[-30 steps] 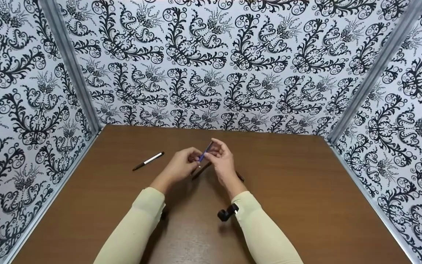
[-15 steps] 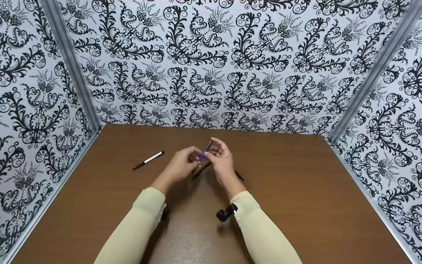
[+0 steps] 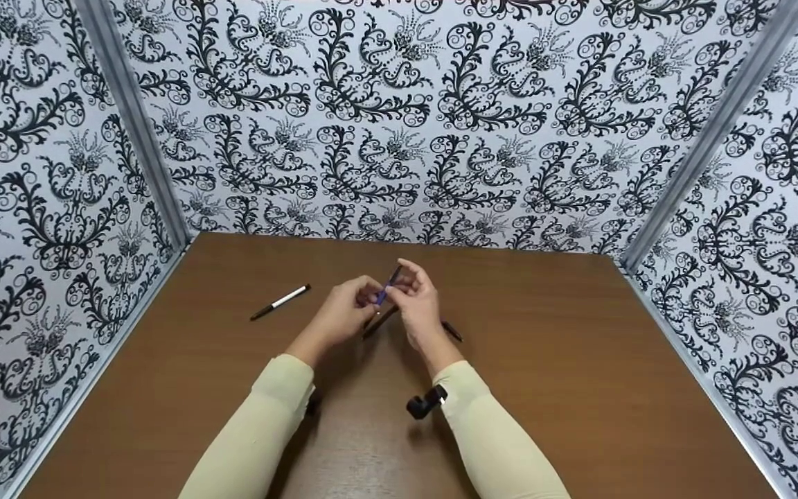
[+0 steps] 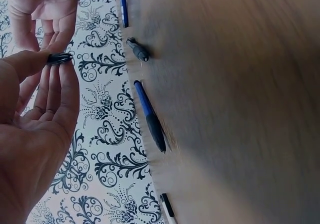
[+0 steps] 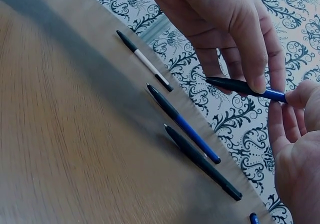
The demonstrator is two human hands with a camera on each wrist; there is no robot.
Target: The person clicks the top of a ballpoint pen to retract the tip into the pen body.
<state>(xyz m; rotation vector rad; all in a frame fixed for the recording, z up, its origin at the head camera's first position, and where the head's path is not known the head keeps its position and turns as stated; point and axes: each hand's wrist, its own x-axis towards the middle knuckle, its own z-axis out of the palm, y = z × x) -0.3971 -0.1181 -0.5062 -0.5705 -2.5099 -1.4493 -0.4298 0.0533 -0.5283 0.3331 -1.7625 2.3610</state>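
Both hands pinch one ballpoint pen, with a black grip and a blue barrel, held above the table. In the head view my left hand has thumb and fingers on its lower part, while my right hand holds it from the other side. The left wrist view shows the pen nearly end-on between the left thumb and fingertips. On the table below lie a blue pen with a black grip, a black pen and a white pen with black ends.
The brown table meets patterned black-and-white walls behind and at both sides. Another blue pen lies along the row of pens. A black wrist camera hangs from the right cuff.
The right forearm has drifted very slightly left. Both hands keep their hold on the pen, and the pens on the table stay in place.
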